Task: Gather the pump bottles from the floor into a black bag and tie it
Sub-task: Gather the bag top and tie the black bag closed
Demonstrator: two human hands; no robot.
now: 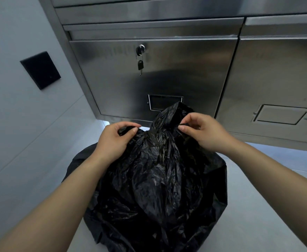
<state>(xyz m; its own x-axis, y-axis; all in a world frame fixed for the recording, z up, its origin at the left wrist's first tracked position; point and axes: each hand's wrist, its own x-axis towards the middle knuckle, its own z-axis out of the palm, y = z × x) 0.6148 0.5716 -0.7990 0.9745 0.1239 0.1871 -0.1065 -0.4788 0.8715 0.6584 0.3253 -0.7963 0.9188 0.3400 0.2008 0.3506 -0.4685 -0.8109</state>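
While I am watching through the head camera, the black bag [158, 179] is sitting on the pale floor [258, 197] in the lower middle of the frame, bulging between the two forearms. Its crumpled top is rising toward the centre, just in front of the steel cabinet [176, 70]. The left hand [112, 140] is pinching a fold of the plastic between thumb and curled fingers at centre left. The right hand [203, 131] is doing the same at centre right, its fingertips [182, 127] nipping another fold, so both are grasping the bag's upper edge, a little apart from each other. I cannot tell what is lying inside, as the plastic is hiding it. Above the hands, a key [140, 65] is hanging from the lock [140, 49] in the cabinet door, and a small framed label holder [164, 104] is showing just behind the bag's peak. At upper left a black plate [40, 70] is sitting on the grey wall.
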